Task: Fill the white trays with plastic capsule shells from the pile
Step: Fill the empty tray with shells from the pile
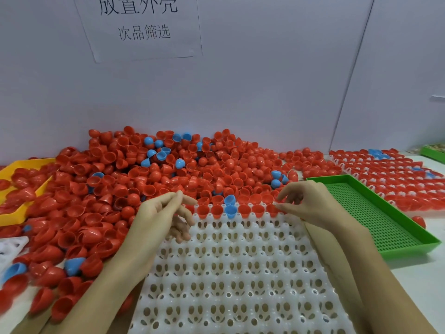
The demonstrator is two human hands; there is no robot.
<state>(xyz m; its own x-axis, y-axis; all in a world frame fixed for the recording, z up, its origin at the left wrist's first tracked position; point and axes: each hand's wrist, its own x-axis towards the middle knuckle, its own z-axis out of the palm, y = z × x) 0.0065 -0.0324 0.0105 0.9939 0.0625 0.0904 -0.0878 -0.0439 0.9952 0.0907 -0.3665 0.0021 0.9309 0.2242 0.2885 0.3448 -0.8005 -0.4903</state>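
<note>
So, my left hand [166,213] hung over the near-left corner of the white tray [240,280], fingers loosely bent and a bit blurred, nothing in them that I could see. My right hand [310,203] was at the tray's far-right edge, fingertips [280,208] down on or beside a red shell [272,209]; whether I was pinching it or only touching it, I couldn't tell.

The tray had just its far row filled: red shells with one blue shell [231,211] seated among them, every row nearer me bare. The pile [149,174] of red and blue shells lay heaped against the wall, touching the tray's far and left sides. A filled tray [395,179] sat far right, a green tray [375,213] between it and my tray, a yellow tray [14,169] far left.

Handling, my guess: these were thin plastic half-domes, very light, stiff but a bit springy, smooth and slippery. They'd nest into each other and roll. Best taken by the rim, thumb and finger on opposite sides, open side up, then dropped dome-first into a pocket. No force needed; squeezing hard would likely pop one away.
</note>
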